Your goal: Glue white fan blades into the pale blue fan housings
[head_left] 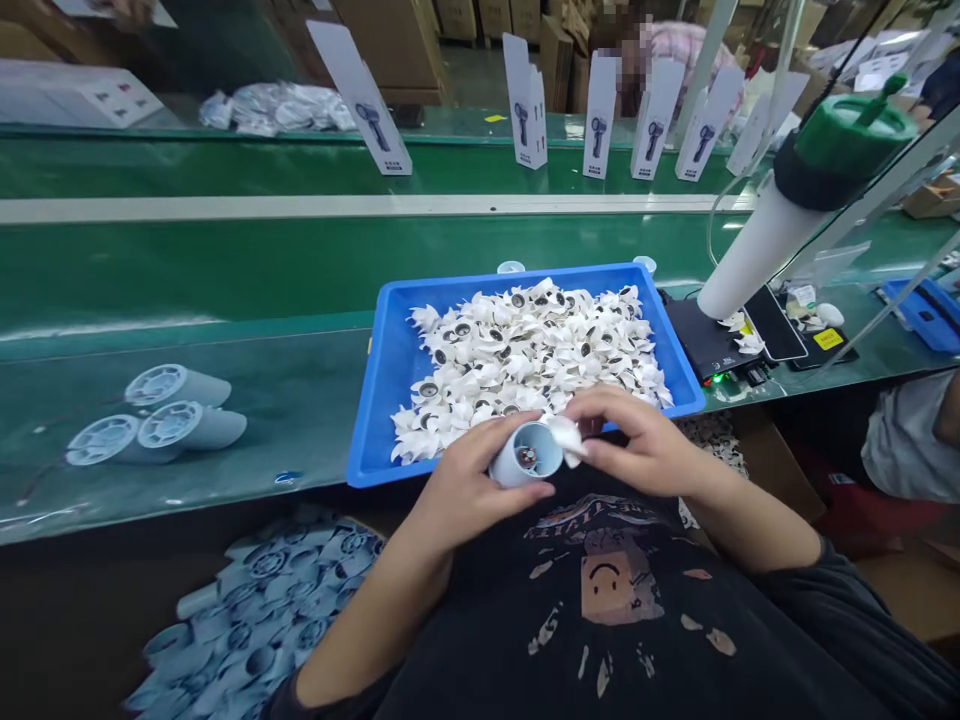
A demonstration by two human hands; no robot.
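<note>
My left hand (480, 470) is wrapped around a light blue fan housing (510, 468), its round open end tilted up toward me. Inside that opening a small motor hub shows. Between the thumb and fingers of my right hand (634, 445) is a white fan blade (567, 440), right at the housing's rim; whether the two touch I cannot tell. Both hands are over the near edge of a blue tray (366, 400) heaped with white fan blades (525, 350) with dark round centres.
Several blue housings (199, 425) lie on the bench at left, and many more (262, 610) fill a container below. A white cylinder with a green cap (765, 240) leans at right, beside a black box (697, 335). Printed cartons (598, 120) stand behind the green belt.
</note>
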